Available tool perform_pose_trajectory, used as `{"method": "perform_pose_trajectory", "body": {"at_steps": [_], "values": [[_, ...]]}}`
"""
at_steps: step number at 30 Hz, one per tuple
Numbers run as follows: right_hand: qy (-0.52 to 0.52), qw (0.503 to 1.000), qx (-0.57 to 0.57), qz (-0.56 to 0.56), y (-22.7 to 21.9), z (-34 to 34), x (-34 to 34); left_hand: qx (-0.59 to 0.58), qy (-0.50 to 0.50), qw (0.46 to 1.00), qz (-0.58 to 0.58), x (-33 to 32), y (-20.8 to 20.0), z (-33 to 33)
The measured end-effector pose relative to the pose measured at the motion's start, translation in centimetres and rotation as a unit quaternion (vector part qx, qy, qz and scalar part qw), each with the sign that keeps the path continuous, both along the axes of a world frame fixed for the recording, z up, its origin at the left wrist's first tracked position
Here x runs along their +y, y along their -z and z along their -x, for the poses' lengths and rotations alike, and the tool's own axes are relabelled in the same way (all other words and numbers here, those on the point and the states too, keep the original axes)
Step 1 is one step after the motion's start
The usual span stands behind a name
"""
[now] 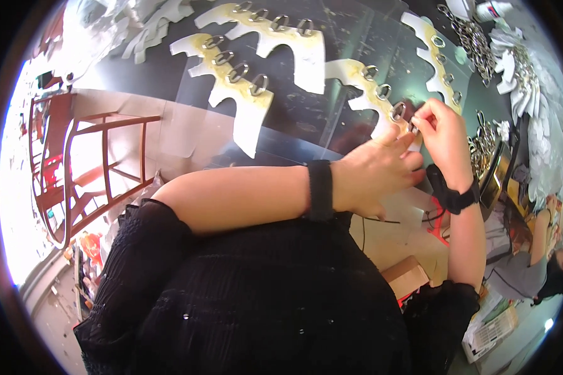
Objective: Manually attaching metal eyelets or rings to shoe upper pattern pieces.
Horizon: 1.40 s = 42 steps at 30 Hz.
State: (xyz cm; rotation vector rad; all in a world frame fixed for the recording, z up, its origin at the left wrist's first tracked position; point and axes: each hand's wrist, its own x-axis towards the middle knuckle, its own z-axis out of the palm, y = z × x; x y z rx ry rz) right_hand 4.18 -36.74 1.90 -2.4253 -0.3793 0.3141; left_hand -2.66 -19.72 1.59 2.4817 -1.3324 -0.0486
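Note:
White cut-out strips with toothed edges lie on a dark tabletop, their yellowish bands bearing upright oval metal rings. My left hand [376, 170] reaches over the near end of the middle-right strip [361, 87], fingers spread, the fingertips against its edge. Thumb and forefinger of my right hand [445, 134] pinch a small metal ring [413, 126] at that same end, just past the last standing ring [398, 111]. Most of the pinched ring is hidden by the fingers. Both wrists wear black bands.
More ringed strips lie to the left [225, 78], at the back [275, 32] and at the right [433, 56]. Piles of loose metal rings [472, 44] edge the table's right side. A wooden chair frame [106, 169] stands at left; another person [519, 272] sits at lower right.

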Motion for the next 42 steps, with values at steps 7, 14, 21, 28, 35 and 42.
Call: {"method": "perform_pose_trajectory", "body": {"at_steps": [7, 14, 21, 28, 35, 42], "values": [[-0.032, 0.999, -0.024, 0.036, -0.1, 0.2, -0.2, -0.019, -0.017, 1.0, -0.004, -0.5, 0.6, 0.6], [0.016, 0.999, -0.013, 0.047, -0.2, 0.0, -0.3, -0.018, -0.009, 0.997, 0.071, -0.8, 1.0, 0.8], [0.022, 0.999, 0.014, 0.025, 0.2, 0.0, -0.1, -0.044, -0.009, 0.994, 0.095, 0.5, -0.7, 2.2], [0.03, 0.997, -0.073, 0.017, 0.5, 0.4, -0.7, 0.046, 0.03, 0.992, 0.11, 5.8, -4.2, 4.2], [0.06, 0.994, 0.036, 0.089, -5.7, 4.4, 0.1, 0.171, -0.079, 0.962, 0.198, 19.7, -5.9, 5.3], [0.063, 0.997, 0.013, 0.042, -5.5, 7.7, 4.8, 0.087, -0.236, 0.967, 0.046, 25.2, -7.6, 2.8]]}}
